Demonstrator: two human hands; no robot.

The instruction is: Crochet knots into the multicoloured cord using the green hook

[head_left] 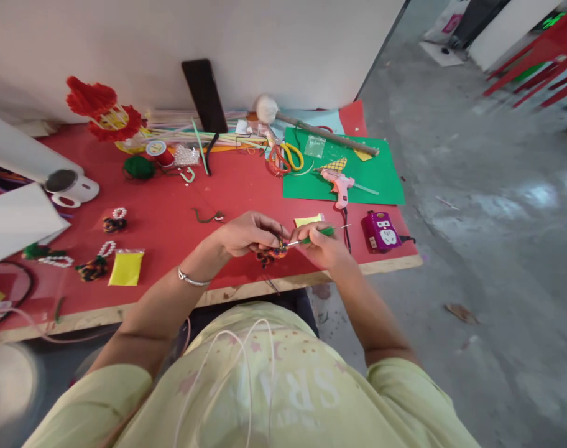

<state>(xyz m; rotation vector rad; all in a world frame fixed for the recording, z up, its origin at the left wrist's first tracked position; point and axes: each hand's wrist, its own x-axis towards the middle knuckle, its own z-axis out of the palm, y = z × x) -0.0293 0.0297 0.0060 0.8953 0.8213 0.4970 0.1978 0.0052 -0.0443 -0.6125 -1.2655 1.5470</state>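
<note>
My left hand (pixel 248 235), with a silver bangle on its wrist, pinches a small multicolour crocheted yarn piece (pixel 278 251) just above the table's front edge. A dark strand rises from the piece between my hands. In my right hand (pixel 321 244) is a green-handled crochet hook (pixel 323 233), with thin metal at both ends. Its left end meets the yarn piece; whether the tip is inside a loop is too small to tell. Behind my right hand lies a small yellow packet (pixel 309 220), partly covered by the fingers.
On the red table (pixel 171 205) are beaded yarn pieces (pixel 93 267), a yellow packet (pixel 126 267), a mug (pixel 71 188), green yarn (pixel 140 167), scissors (pixel 290 158), a pink glue gun (pixel 339 185) on green card (pixel 386 177), and a purple power socket (pixel 380 231). A phone (pixel 204 96) leans on the wall.
</note>
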